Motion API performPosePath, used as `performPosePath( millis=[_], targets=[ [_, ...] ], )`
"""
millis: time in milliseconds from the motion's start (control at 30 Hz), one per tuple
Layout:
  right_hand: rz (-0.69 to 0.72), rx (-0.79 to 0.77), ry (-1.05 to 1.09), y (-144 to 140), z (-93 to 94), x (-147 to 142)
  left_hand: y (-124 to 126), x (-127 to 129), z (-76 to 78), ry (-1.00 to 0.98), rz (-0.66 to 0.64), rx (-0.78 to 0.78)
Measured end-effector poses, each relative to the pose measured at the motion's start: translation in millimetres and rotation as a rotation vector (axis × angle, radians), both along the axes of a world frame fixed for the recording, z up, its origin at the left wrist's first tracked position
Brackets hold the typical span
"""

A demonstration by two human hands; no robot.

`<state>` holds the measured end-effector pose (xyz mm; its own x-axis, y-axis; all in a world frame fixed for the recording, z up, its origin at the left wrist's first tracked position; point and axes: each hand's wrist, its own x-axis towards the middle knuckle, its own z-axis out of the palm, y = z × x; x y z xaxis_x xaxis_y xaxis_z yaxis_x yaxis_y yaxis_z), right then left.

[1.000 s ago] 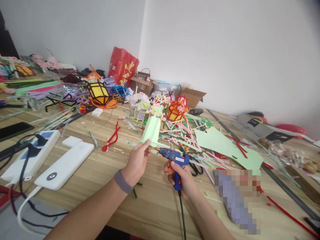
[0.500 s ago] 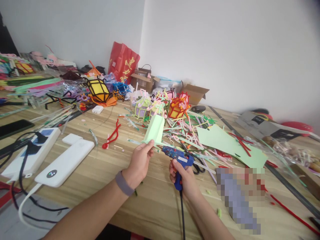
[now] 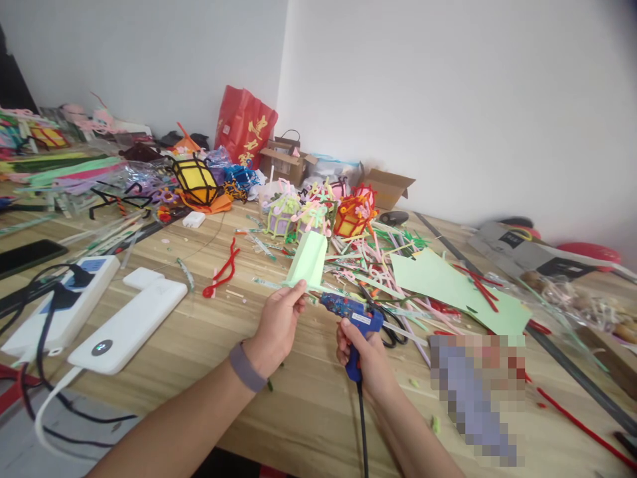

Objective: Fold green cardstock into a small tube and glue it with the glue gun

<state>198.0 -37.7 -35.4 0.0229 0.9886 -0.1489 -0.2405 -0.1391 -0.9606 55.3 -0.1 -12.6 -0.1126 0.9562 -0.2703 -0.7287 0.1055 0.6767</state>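
Between the thumb and fingers of my left hand (image 3: 279,320) is the lower edge of a folded piece of light green paper (image 3: 307,260), held upright above the table. My right hand (image 3: 367,352) is wrapped round the handle of a blue hot glue gun (image 3: 352,313). The gun's nozzle points left, close to the paper's lower right corner; whether it touches cannot be made out. A clear glue stick (image 3: 405,332) sticks out of the gun's back, and its black cord hangs down over the table edge. Black-handled scissors (image 3: 395,328) lie partly hidden behind the gun.
Pipe-cleaner lanterns (image 3: 353,216) and scattered strips stand beyond my hands. A light green sheet (image 3: 448,285) lies to the right, near a blurred-out patch. At left are a white power bank (image 3: 129,325), a power strip (image 3: 64,299) and a phone (image 3: 30,257). A red twisted pipe cleaner (image 3: 226,269) lies mid-left.
The glue gun has shifted very slightly left, its nozzle still close to the green paper. My left hand keeps the same hold on the paper.
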Motion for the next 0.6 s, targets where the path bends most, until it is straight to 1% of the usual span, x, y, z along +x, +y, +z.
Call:
performPosePath(
  millis=[600],
  targets=[
    [0.025, 0.0, 0.022, -0.4, -0.9, -0.2, -0.7, -0.1, -2.7, 0.003, -0.011, 0.03]
  ],
)
